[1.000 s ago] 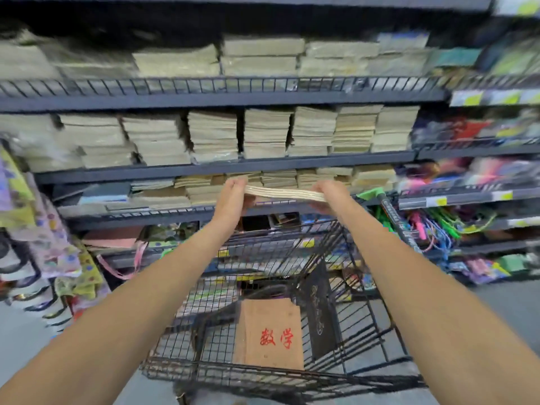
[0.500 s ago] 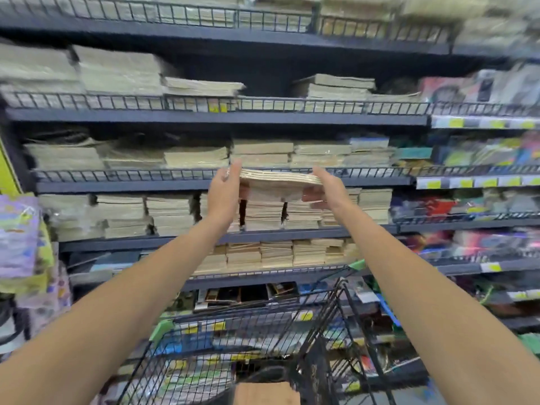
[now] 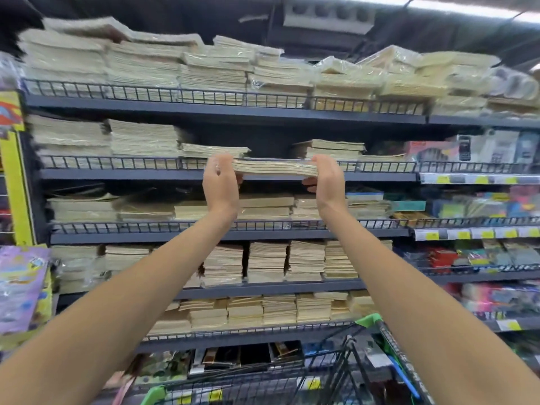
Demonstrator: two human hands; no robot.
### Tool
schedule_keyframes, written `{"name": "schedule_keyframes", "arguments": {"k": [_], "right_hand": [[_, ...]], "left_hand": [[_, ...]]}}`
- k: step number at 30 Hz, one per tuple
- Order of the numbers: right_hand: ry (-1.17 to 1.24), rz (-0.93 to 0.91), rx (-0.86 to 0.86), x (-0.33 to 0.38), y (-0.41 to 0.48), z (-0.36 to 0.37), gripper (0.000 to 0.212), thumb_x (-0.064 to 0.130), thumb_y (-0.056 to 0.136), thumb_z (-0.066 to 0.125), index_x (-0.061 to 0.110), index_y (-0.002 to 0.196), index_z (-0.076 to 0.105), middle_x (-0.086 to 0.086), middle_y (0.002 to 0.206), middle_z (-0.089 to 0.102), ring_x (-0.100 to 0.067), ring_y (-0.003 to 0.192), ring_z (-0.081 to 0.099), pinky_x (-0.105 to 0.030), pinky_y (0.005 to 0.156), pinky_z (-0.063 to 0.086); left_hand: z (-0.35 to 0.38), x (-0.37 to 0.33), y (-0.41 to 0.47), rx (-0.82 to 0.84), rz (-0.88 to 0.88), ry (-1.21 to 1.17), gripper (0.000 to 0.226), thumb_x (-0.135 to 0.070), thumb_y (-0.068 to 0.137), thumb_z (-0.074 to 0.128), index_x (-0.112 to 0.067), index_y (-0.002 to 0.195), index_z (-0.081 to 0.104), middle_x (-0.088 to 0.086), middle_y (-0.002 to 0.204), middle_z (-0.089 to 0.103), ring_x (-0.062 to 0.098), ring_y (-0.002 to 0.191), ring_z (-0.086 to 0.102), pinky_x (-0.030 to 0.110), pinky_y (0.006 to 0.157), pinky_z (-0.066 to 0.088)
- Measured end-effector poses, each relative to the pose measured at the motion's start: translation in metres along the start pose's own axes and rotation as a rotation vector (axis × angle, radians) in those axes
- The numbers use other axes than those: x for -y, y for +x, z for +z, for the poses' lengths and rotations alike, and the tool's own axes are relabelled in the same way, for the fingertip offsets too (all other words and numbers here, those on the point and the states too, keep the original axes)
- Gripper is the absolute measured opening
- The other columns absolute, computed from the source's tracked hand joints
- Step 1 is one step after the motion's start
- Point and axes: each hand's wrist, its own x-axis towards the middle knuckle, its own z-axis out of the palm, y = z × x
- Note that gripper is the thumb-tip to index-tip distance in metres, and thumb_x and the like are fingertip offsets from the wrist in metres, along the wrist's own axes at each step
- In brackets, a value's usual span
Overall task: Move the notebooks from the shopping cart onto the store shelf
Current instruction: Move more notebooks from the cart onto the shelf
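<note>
Placement step. I am gripping the notebooks (image 3: 274, 168) at both ends with left hand (image 3: 220, 182) and right hand (image 3: 327, 179), holding them level before the shelf (image 3: 146, 174), 12 o'clock from the cart (image 3: 346, 363). Next move, I judge: clearing the wire rail (image 3: 380, 166), then releasing.

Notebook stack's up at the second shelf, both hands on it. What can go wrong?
1. The notebook stack sits level with the wire rail, so it may catch rather than clear.
2. The left hand and right hand grip only its ends, so middle notebooks could slide out.
3. The neighbouring pile flanks the gap and might get knocked.
</note>
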Motion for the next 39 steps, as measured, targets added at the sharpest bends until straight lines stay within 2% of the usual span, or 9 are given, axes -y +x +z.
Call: {"name": "schedule_keyframes", "arguments": {"k": [3,5,11,21,27,31,34,36,39], "right_hand": [[0.010,-0.095,-0.016,0.009,0.008,0.009,0.039,0.039,0.086,0.036,0.017,0.108,0.058,0.013,0.093,0.054,-0.013,0.098,0.053,-0.035,0.087,0.046],[-0.022,-0.144,-0.016,0.013,0.016,0.016,0.039,0.035,0.091,0.040,0.014,0.119,0.055,0.011,0.100,0.056,-0.012,0.102,0.052,-0.030,0.089,0.045],[-0.054,-0.201,0.013,0.014,0.041,0.043,0.031,0.022,0.097,0.045,0.011,0.124,0.054,0.003,0.110,0.057,-0.011,0.104,0.052,-0.013,0.081,0.041],[-0.130,-0.191,0.087,-0.017,0.088,0.111,0.033,0.029,0.098,0.044,0.015,0.126,0.053,0.000,0.119,0.058,-0.011,0.109,0.051,-0.015,0.080,0.039],[-0.150,-0.167,0.088,-0.042,0.119,0.146,0.036,0.031,0.097,0.045,0.015,0.128,0.054,-0.002,0.121,0.059,-0.014,0.111,0.052,-0.028,0.092,0.045],[-0.142,-0.160,0.068,-0.057,0.146,0.166,0.035,0.032,0.098,0.044,0.017,0.128,0.054,0.000,0.121,0.059,-0.013,0.112,0.051,-0.021,0.087,0.043],[-0.148,-0.164,0.082,-0.065,0.166,0.178,0.037,0.032,0.098,0.043,0.014,0.130,0.052,-0.001,0.121,0.059,-0.011,0.109,0.052,-0.016,0.081,0.040],[-0.161,-0.165,0.098,-0.071,0.178,0.184,0.038,0.034,0.099,0.043,0.015,0.131,0.051,-0.002,0.122,0.058,-0.013,0.110,0.052,-0.019,0.083,0.044],[-0.206,-0.134,0.140,-0.081,0.199,0.198,0.046,0.043,0.098,0.039,0.018,0.136,0.046,-0.001,0.131,0.053,-0.016,0.120,0.048,-0.030,0.098,0.043]], "left_hand": [[-0.003,-0.010,0.013,-0.005,0.069,-0.007,0.020,-0.033,0.098,0.035,-0.033,0.090,0.053,-0.010,0.091,0.055,0.014,0.095,0.054,0.040,0.090,0.051],[-0.008,-0.013,0.027,-0.003,0.095,-0.012,0.020,-0.030,0.098,0.035,-0.034,0.089,0.052,-0.013,0.090,0.053,0.012,0.095,0.052,0.043,0.092,0.049],[-0.024,-0.009,0.063,0.020,0.163,-0.025,0.028,-0.031,0.091,0.035,-0.017,0.105,0.055,-0.005,0.095,0.054,0.010,0.090,0.051,0.030,0.076,0.046],[-0.042,0.024,0.133,-0.033,0.157,-0.012,0.025,-0.023,0.102,0.030,-0.012,0.108,0.052,-0.004,0.094,0.054,0.005,0.086,0.054,0.013,0.063,0.046],[-0.046,0.053,0.183,-0.079,0.131,0.007,0.025,-0.025,0.100,0.031,-0.027,0.089,0.054,-0.007,0.089,0.053,0.013,0.089,0.053,0.036,0.077,0.047],[-0.041,0.070,0.209,-0.098,0.129,0.026,0.024,-0.026,0.100,0.032,-0.017,0.101,0.054,-0.011,0.089,0.049,0.010,0.088,0.051,0.032,0.077,0.047],[-0.041,0.079,0.236,-0.071,0.167,0.092,0.031,-0.029,0.098,0.031,-0.013,0.109,0.055,-0.004,0.092,0.052,0.012,0.089,0.051,0.032,0.078,0.045],[-0.041,0.080,0.251,-0.057,0.210,0.200,0.033,-0.024,0.101,0.029,-0.008,0.116,0.054,0.001,0.096,0.052,0.009,0.085,0.048,0.023,0.074,0.039],[-0.049,0.089,0.278,-0.024,0.239,0.396,0.032,-0.030,0.100,0.032,-0.011,0.115,0.053,0.002,0.097,0.054,0.015,0.090,0.050,0.027,0.073,0.040]]}}
